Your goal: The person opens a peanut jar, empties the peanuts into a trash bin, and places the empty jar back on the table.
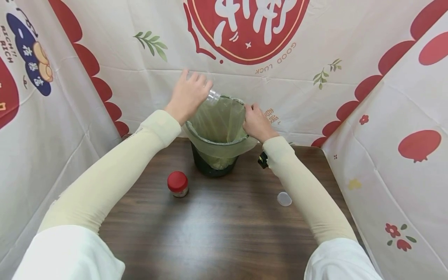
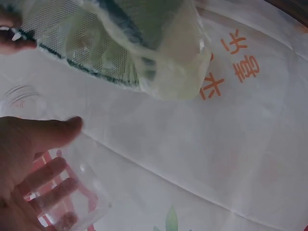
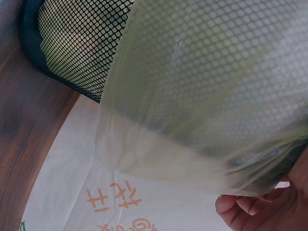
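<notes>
A clear bottle [image 1: 213, 97] is being gripped by the left hand [image 1: 190, 94], fingers and thumb being wrapped around its body. The bottle is being held tilted at the bin's rim, its neck being directed toward the opening. The bin [image 1: 212, 171], lined with a green bag [image 1: 224, 149], is being supported by the table [image 1: 210, 245]. The bagged rim is being gripped at its right side by the right hand [image 1: 258, 122]. A red-topped jar [image 1: 178, 184] and a small white disc [image 1: 284, 199] are also being supported.

Room before bin [image 1: 210, 172] — cloth [image 1: 287, 89] behind
</notes>
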The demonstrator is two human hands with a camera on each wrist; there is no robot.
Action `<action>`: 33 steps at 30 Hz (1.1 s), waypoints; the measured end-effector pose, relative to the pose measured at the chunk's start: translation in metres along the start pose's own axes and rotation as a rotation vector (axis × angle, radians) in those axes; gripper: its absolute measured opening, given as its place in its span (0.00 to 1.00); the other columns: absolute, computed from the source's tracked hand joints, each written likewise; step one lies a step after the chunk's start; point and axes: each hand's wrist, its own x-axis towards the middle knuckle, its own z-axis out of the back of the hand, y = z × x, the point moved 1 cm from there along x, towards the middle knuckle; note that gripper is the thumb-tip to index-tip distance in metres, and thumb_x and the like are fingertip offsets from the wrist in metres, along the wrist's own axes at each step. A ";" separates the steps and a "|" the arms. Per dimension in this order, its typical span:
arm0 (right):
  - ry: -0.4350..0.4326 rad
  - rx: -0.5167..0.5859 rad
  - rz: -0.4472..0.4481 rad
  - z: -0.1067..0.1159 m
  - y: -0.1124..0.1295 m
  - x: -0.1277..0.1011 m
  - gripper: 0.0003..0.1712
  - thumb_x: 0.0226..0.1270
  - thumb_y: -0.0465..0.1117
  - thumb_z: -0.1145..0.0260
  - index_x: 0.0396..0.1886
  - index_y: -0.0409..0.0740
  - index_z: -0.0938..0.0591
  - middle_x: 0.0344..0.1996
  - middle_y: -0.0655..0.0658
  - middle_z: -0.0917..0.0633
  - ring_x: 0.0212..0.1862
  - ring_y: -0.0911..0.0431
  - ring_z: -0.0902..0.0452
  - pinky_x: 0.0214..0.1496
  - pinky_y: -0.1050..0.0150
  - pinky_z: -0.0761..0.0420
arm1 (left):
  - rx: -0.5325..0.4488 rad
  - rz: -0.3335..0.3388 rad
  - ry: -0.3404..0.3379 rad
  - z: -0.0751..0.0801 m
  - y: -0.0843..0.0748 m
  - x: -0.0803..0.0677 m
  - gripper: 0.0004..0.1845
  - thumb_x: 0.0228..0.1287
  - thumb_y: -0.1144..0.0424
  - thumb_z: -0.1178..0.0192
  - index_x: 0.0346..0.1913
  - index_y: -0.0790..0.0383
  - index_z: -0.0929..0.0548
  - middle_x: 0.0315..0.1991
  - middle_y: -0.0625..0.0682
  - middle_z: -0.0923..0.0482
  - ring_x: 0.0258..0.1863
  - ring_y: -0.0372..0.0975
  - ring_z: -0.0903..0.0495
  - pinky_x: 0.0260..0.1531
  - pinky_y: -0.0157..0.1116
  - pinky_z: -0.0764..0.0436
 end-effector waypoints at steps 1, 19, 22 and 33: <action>-0.001 -0.001 0.000 0.000 0.000 0.000 0.36 0.76 0.30 0.53 0.83 0.27 0.39 0.72 0.22 0.32 0.69 0.31 0.26 0.73 0.39 0.23 | 0.001 -0.009 0.013 -0.001 0.000 -0.001 0.20 0.69 0.73 0.34 0.62 0.68 0.22 0.60 0.64 0.17 0.63 0.59 0.20 0.70 0.57 0.27; -0.005 0.001 0.007 0.001 0.001 -0.001 0.36 0.76 0.29 0.53 0.82 0.28 0.39 0.71 0.22 0.31 0.67 0.31 0.25 0.71 0.39 0.22 | -0.004 -0.022 0.035 0.007 0.004 -0.001 0.23 0.63 0.72 0.28 0.60 0.68 0.22 0.60 0.65 0.18 0.63 0.59 0.21 0.72 0.58 0.29; 0.006 0.003 0.004 0.002 0.001 -0.001 0.36 0.76 0.30 0.54 0.83 0.28 0.39 0.72 0.22 0.32 0.67 0.31 0.25 0.69 0.39 0.21 | -0.007 -0.013 0.036 0.009 0.007 0.000 0.24 0.64 0.71 0.28 0.61 0.68 0.22 0.60 0.66 0.18 0.63 0.59 0.21 0.72 0.58 0.29; 0.024 0.007 0.023 0.011 0.002 -0.002 0.33 0.81 0.33 0.52 0.82 0.27 0.38 0.74 0.21 0.33 0.68 0.31 0.25 0.70 0.38 0.22 | -0.018 0.026 0.041 0.020 0.017 -0.001 0.32 0.62 0.69 0.25 0.68 0.67 0.24 0.64 0.67 0.20 0.67 0.60 0.23 0.76 0.60 0.31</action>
